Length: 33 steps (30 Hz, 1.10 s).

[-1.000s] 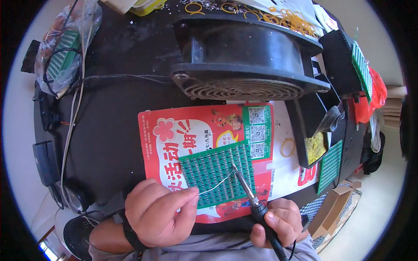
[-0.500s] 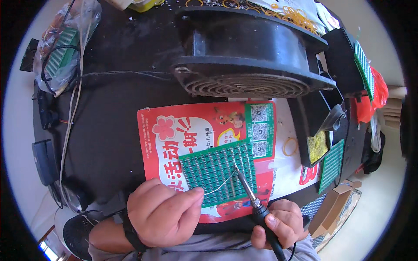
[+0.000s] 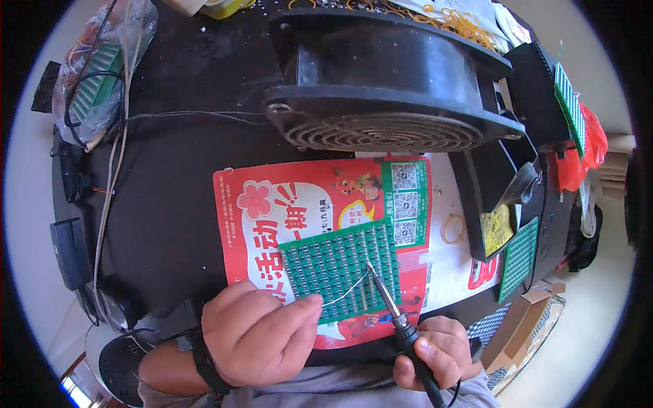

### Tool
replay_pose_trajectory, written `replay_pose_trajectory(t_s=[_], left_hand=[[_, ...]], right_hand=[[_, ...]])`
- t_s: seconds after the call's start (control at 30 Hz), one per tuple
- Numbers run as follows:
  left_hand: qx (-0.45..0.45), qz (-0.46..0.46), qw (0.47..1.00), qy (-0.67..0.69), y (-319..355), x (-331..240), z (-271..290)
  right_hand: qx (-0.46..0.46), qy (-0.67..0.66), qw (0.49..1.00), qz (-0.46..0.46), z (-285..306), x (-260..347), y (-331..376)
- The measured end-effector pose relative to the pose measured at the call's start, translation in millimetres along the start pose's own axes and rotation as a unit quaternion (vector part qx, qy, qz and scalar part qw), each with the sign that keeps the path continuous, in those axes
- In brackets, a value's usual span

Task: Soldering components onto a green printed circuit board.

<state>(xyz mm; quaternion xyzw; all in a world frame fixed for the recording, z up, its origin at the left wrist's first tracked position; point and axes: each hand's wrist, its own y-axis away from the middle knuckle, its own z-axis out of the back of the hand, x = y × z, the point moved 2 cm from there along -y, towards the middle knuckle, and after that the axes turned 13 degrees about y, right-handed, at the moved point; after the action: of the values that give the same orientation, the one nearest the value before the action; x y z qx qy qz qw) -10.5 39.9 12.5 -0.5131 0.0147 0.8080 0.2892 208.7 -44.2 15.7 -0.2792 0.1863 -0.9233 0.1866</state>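
Note:
A green circuit board [image 3: 333, 265] with rows of small parts lies on a red and white printed sheet [image 3: 238, 204]. My right hand [image 3: 435, 350] is closed round the black handle of a soldering iron [image 3: 389, 299]. The iron's tip meets the board right of its middle. Pinched between thumb and finger of my left hand [image 3: 262, 333] is a thin solder wire [image 3: 345, 295], whose far end reaches the iron's tip. That hand is over the board's lower left corner.
Beyond the sheet stands a large black fan [image 3: 388, 81]. Right of it are a black holder with a yellow sponge [image 3: 496, 230] and another green board [image 3: 518, 262]. Rubber bands [image 3: 462, 27] lie behind the fan. A plastic bag with boards [image 3: 102, 81] is at far left, beside cables.
My left hand has shifted slightly right with the solder wire. The iron's tip has moved down a little on the board.

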Motion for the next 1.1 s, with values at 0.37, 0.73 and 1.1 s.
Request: replay_pose_trajectory(t_s=[0.37,0.73,1.1], left_hand=[[0.004,-0.024,1.0,-0.013,-0.7,-2.9,-2.1],[0.002,-0.019,1.0,-0.016,0.8,-1.3,-3.6],[0.007,-0.02,0.999,-0.029,0.4,-0.2,-6.3]], right_hand=[[-0.053,-0.02,0.998,0.016,-1.0,-3.0,8.7],[-0.021,-0.025,0.999,0.0,-0.1,-2.5,8.3],[-0.043,-0.029,0.999,0.007,-1.1,-1.8,10.3]])
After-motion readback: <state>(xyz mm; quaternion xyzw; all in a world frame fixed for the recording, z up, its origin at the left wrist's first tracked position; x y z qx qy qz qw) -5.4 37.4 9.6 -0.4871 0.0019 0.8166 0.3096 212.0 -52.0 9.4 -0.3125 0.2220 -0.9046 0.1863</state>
